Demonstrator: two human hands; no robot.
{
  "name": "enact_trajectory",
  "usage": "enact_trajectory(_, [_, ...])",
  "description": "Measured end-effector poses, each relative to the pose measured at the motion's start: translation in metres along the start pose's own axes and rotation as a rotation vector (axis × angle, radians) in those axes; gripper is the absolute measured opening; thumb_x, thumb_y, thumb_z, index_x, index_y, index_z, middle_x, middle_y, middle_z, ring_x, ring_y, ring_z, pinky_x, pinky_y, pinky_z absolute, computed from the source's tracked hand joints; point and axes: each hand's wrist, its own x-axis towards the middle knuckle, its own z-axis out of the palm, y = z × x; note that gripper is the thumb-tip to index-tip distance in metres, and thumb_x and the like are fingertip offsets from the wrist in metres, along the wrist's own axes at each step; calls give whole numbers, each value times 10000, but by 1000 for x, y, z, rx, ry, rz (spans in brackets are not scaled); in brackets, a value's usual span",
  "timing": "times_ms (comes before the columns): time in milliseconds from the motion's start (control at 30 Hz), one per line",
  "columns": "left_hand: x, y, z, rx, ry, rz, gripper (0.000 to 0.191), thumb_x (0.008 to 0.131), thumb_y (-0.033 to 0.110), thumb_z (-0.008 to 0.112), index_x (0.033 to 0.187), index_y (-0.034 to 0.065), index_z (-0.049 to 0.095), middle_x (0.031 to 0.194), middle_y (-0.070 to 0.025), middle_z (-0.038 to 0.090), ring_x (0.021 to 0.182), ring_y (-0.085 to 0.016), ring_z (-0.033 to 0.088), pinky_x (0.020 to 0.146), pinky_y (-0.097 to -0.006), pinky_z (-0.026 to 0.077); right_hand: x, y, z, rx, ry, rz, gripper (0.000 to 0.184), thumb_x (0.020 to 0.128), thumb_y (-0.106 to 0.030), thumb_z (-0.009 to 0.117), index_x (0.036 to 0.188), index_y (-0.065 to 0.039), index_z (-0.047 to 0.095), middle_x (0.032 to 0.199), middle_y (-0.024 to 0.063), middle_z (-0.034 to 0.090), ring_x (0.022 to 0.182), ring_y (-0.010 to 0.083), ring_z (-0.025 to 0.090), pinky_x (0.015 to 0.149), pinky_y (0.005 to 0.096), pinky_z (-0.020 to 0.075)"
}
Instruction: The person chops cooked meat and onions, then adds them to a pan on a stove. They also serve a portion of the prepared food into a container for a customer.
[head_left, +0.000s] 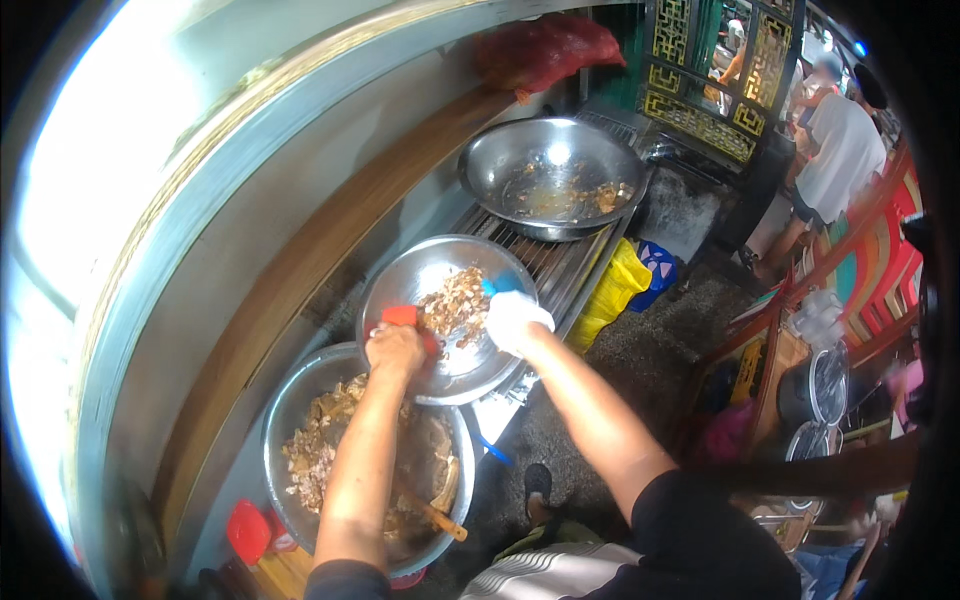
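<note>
In a shallow stainless steel bowl (465, 385) lies a heap of chopped food pieces (455, 301). My left hand (395, 349) grips a red plastic utensil (400, 316) at the bowl's left side; its lower part is blurred. A white glove or cloth covers my right hand (520, 324), which reaches over the bowl's right rim beside the food. From it a small blue object (501, 283) sticks out, mostly hidden. Below my left forearm, a larger metal basin (271, 442) holds chopped meat pieces (322, 442) and a utensil with a wooden handle (442, 521).
Another steel basin (517, 150) with food remnants stands on a metal grate (536, 251). Yellow (616, 292) and blue bags (655, 274) sit below. A red mesh sack (551, 49) lies by the wall. Pots (825, 390) stand right; a person (836, 150) is beyond.
</note>
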Motion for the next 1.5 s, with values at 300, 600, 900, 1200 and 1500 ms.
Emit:
enact_trajectory(300, [39,17,37,-908,-262,-102,475,1079,363,430,1058,-24,705,921,-222,740,762,-315,739,732,-450,590,-25,-5,45,458,30,-204,232,943,-162,590,1031,12,716,1008,217,734,889,325,747,778,432,602])
enact_trajectory(600, [18,-12,48,-472,86,-110,474,1035,337,439,1117,-40,714,1127,-333,698,1122,-498,661,1038,-553,491,5,28,-5,268,-37,107,254,918,-199,575,987,-15,735,865,216,737,775,332,749,706,447,606])
enact_trajectory(900, [24,-26,57,-1466,-201,-141,393,1109,309,414,1033,-17,621,893,-182,712,663,-270,700,582,-401,574,-63,-28,21,142,178,-374,312,979,-218,520,1084,3,713,1057,244,726,967,390,727,841,462,593])
enact_trajectory(1200, [-177,-218,36,-1541,155,-190,376,1134,353,438,1023,19,570,827,-100,674,561,-135,627,464,-276,507,-173,87,5,905,281,-36,264,1026,-147,617,1224,4,703,859,-26,635,724,59,543,631,237,454])
enact_trajectory(1500, [-418,-515,157,-580,288,-782,416,1105,322,449,1013,-34,644,749,-148,671,689,-240,689,683,-407,546,-210,-3,67,619,399,-148,331,1073,-170,567,1332,16,655,845,-29,578,692,52,489,596,231,402])
